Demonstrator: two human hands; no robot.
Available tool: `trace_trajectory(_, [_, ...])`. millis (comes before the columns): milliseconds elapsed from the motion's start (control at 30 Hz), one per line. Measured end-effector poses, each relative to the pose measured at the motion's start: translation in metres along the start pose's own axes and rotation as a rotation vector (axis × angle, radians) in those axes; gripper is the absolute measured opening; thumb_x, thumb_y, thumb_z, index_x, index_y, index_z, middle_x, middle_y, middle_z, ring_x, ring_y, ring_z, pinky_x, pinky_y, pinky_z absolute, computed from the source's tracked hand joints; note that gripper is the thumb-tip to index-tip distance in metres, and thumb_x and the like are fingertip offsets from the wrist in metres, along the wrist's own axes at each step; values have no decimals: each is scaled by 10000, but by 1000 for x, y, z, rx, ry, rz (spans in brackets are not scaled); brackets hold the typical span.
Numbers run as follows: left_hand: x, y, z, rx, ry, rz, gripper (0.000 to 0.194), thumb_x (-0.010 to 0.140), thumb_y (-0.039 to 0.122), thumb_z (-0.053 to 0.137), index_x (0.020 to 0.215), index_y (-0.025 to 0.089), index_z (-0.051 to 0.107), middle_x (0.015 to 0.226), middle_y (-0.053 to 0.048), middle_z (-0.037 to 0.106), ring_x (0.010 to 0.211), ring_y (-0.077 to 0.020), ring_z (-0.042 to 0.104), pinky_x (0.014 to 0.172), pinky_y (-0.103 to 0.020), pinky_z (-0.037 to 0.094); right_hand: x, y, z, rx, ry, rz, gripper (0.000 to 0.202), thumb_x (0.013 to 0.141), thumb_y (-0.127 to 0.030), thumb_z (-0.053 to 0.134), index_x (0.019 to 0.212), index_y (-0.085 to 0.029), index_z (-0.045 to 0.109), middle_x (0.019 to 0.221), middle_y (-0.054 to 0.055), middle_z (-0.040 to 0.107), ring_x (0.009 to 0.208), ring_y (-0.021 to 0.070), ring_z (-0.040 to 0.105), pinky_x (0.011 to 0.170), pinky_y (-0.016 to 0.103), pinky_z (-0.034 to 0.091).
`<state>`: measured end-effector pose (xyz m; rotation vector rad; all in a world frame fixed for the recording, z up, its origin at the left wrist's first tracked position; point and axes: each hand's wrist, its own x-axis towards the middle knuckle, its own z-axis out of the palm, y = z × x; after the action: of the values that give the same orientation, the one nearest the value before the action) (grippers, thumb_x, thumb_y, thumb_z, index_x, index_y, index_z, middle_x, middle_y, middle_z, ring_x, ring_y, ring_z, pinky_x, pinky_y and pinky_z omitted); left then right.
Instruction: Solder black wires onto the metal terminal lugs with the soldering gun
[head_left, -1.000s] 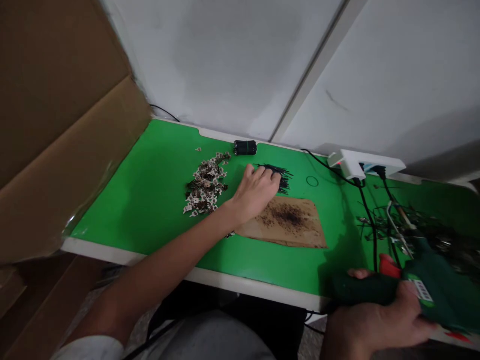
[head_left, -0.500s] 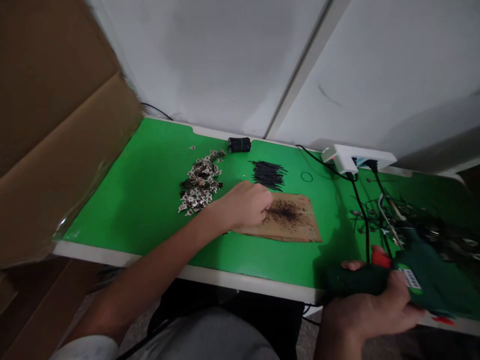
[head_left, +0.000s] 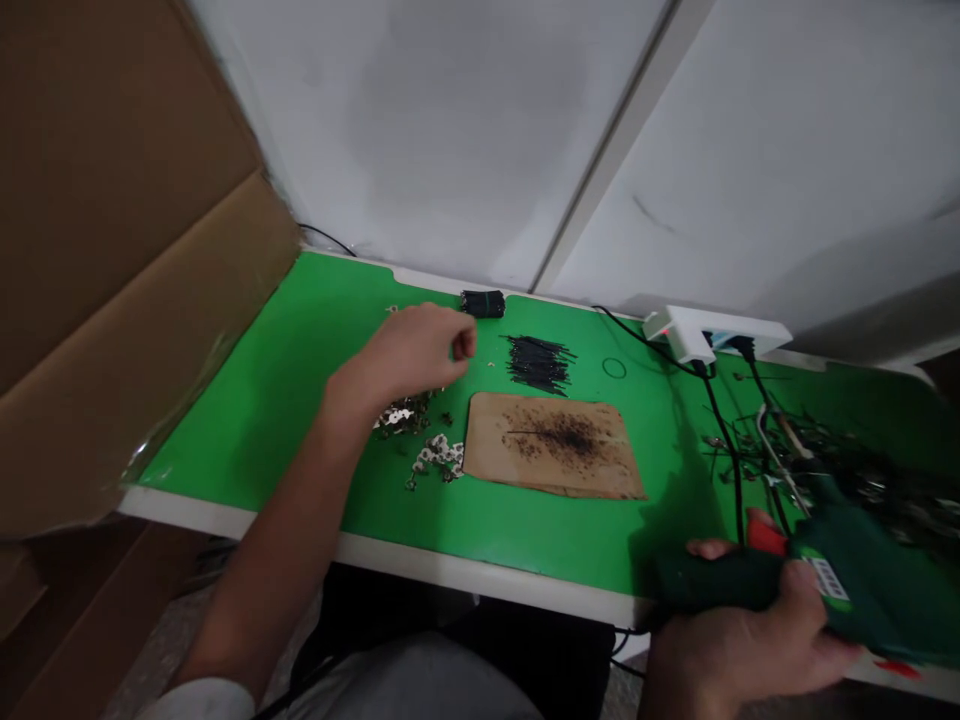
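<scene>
My left hand point(head_left: 416, 350) was poised with fingers curled above a heap of small, flat metal pieces point(head_left: 401, 415), pale and shiny in places; I could not tell whether those fingers held anything. My right hand point(head_left: 765, 640) was wrapped around a dark green tool point(head_left: 877, 570) with a smooth plastic body, a red trigger point(head_left: 766, 533) and a thin, bent metal tip. A loose cluster of similar metal pieces point(head_left: 439, 455) lay just beside a brown cardboard piece point(head_left: 491, 460), which was speckled and scorched dark, with a slim dark strand point(head_left: 525, 432) across its middle. Behind it sat a rough row of black strands point(head_left: 538, 362), and farther back a tied black bundle point(head_left: 483, 304).

The bench point(head_left: 247, 420) was bright green and smooth, set against a pale, scuffed wall point(head_left: 465, 120). A white power strip point(head_left: 739, 325) stood at the back with black cables plugged in; a thin dark ring point(head_left: 614, 369) lay between it and the row.

On the left, a tall cardboard box point(head_left: 225, 250) bounded my space, with a broad green stretch before the heap. I had a strip of room between the cardboard piece and the white front edge point(head_left: 487, 570). To the right, a dark tangle of parts point(head_left: 892, 490) crowded the tool.
</scene>
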<state>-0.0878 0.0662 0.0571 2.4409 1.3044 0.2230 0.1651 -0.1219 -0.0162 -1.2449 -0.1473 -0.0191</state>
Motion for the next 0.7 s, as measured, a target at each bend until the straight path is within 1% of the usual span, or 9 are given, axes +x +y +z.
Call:
trace_trajectory(33, [-1,-7,-4,4,-25,-22,172,793,157,591,892,206,723,942,-5,761,804,-170,651,644,-249,391,0,0,0,4,-4,6,449,472,-232,669,896,-239,521,746,-28,600,501,136,528,297,237,421])
trace_trajectory(100, [-3,-15,-7,-1,-123,-39,178,786,154,594,880,210,735,942,-3,768,800,-169,663,631,-240,396,0,0,0,12,-8,15,448,461,-227,668,883,-245,521,733,-19,616,501,151,539,291,241,414])
trace_trajectory(133, [-3,-17,-7,4,-162,-41,184,783,148,592,871,213,740,937,-2,772,806,-171,671,630,-237,402,0,0,1,14,-6,17,442,459,-222,669,875,-248,522,741,-18,623,494,149,536,287,243,411])
trace_trajectory(200, [-3,-16,-5,39,-201,-49,207,781,134,586,866,222,753,929,-3,778,827,-179,686,654,-236,424,-1,-1,2,15,-2,17,426,463,-216,671,862,-251,524,760,-21,632,470,137,517,285,249,407])
trace_trajectory(367, [-1,-11,0,116,-208,-81,220,780,117,601,861,229,772,905,-4,789,832,-189,705,828,-271,485,-3,-4,5,7,5,17,436,467,-226,689,877,-236,542,779,7,638,551,168,575,304,248,418])
trace_trajectory(500, [0,-12,1,138,-194,-65,210,790,108,596,846,214,769,906,-18,788,866,-204,708,941,-322,475,-2,-6,5,-8,21,19,419,463,-230,698,853,-244,545,832,-11,627,569,156,577,301,251,410])
trace_trajectory(567, [1,-13,2,140,-207,-54,196,800,107,592,837,203,759,905,-28,782,885,-209,702,921,-315,475,-3,-7,4,-29,13,29,420,467,-231,696,855,-250,538,826,-19,633,551,151,563,308,261,412])
trace_trajectory(700, [2,-15,6,43,-242,-28,178,815,98,569,827,188,722,909,-33,762,857,-188,679,746,-256,456,-4,-9,1,-58,-7,48,433,499,-234,689,900,-259,528,837,-30,635,536,148,549,333,286,421])
